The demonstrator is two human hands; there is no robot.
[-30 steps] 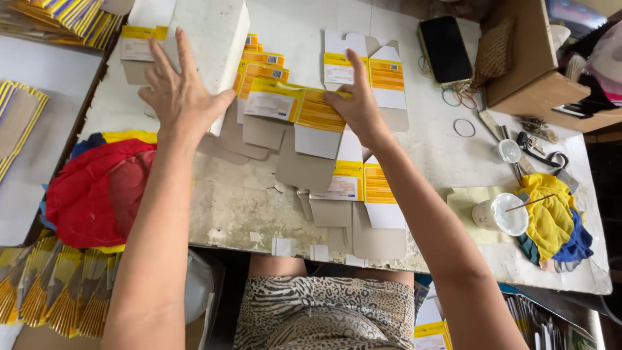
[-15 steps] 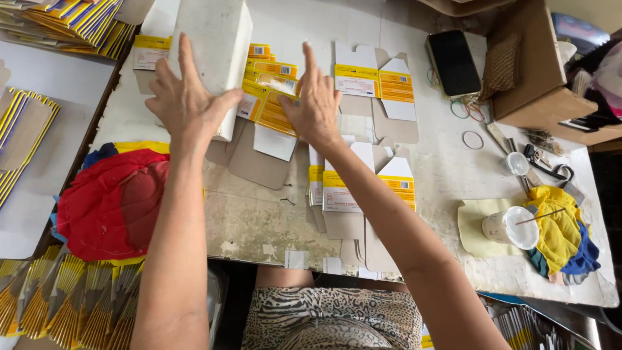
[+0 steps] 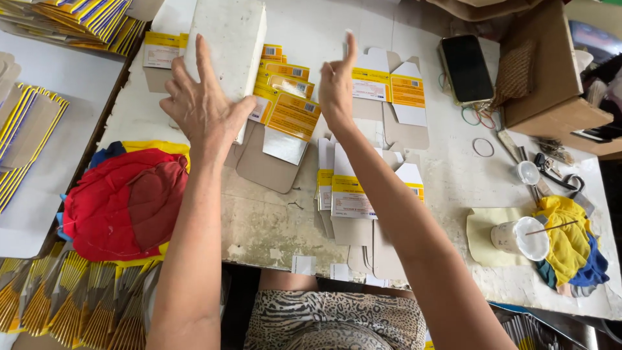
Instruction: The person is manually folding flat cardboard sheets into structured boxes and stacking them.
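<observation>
Head view: left hand fingers spread on white block; right hand empty, fingers together, risked scattering yellow carton blanks.

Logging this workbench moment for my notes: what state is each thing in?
Left hand: open, fingers spread, on the white block.
Right hand: empty, forefinger raised.
Carton blanks: unfolded, flat, overlapping.
Phone: screen dark, lying flat.
White cup: tipped on its side, stick inside.
Red cloth: crumpled.
</observation>
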